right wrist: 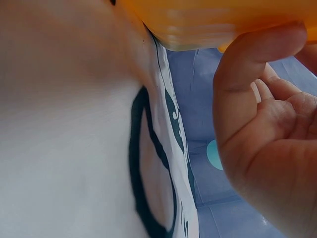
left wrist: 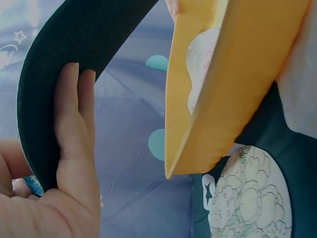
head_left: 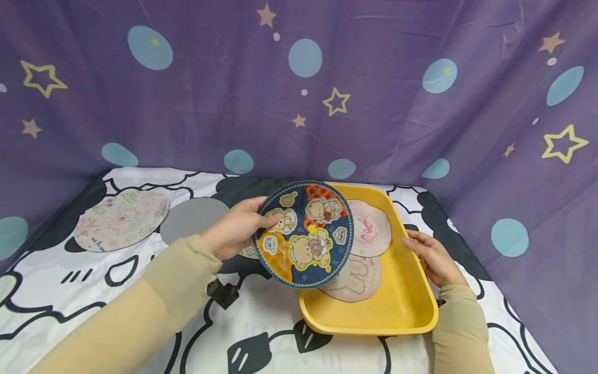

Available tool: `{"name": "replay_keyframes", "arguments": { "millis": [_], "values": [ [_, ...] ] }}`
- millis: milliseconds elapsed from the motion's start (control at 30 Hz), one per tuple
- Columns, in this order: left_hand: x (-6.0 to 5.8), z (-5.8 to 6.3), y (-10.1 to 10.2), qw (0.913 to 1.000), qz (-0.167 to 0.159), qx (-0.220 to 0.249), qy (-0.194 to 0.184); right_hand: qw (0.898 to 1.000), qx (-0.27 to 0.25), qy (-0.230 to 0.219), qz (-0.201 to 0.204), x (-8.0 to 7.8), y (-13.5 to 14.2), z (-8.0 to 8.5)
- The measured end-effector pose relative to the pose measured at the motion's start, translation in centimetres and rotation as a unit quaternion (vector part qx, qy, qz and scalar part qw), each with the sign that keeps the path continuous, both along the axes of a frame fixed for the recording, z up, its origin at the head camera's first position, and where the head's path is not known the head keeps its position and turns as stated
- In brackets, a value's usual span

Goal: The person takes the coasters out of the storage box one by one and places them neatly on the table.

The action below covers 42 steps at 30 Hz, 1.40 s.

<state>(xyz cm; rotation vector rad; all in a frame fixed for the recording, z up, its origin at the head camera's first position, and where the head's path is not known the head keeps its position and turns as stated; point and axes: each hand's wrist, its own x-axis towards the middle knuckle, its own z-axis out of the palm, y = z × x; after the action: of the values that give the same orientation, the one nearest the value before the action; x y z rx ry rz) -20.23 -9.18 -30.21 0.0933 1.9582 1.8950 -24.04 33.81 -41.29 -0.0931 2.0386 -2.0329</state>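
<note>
Bear-print round placemat [head_left: 306, 234] was held up over the left rim of the yellow tray [head_left: 404, 298], apart from it, its circle giving no long axis. The left hand [head_left: 240, 226] was nearer, pinching the left edge, thumb on the printed face, fingers along the dark underside. The right hand [head_left: 434, 259] gripped the tray's right rim, though its lower fingers were hard to make out. The placemat partly hid the pink mat [head_left: 371, 228] and rabbit mat [head_left: 352, 281] inside.

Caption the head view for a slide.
Left hand holds a round bear mat by a yellow tray; right hand grips its rim.
</note>
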Motion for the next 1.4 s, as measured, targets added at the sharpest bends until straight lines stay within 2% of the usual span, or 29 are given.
{"name": "replay_keyframes", "arguments": {
  "millis": [233, 633, 933, 1200, 1400],
  "values": [
    [0.8, -0.8, -1.4, 0.9997, 0.008, 0.023, -0.002, 1.0, 0.004, -0.002, 0.001, 0.1, 0.0, 0.1],
    [2.5, -1.6, -4.1, 0.9996, 0.013, 0.021, -0.014, 1.0, -0.001, -0.009, -0.007, 0.2, -0.1, 0.3],
    [3.4, -3.2, -6.4, 0.9991, 0.029, 0.011, -0.028, 1.0, -0.001, -0.014, -0.011, 0.2, -0.2, 0.4],
    [4.1, -4.1, -8.1, 0.9983, 0.033, 0.031, -0.035, 1.0, 0.006, -0.015, -0.014, 0.3, -0.3, 0.5],
    [4.6, -4.8, -8.9, 0.9976, 0.041, 0.021, -0.052, 1.0, 0.004, -0.015, -0.014, 0.3, -0.3, 0.5]
  ]
}}
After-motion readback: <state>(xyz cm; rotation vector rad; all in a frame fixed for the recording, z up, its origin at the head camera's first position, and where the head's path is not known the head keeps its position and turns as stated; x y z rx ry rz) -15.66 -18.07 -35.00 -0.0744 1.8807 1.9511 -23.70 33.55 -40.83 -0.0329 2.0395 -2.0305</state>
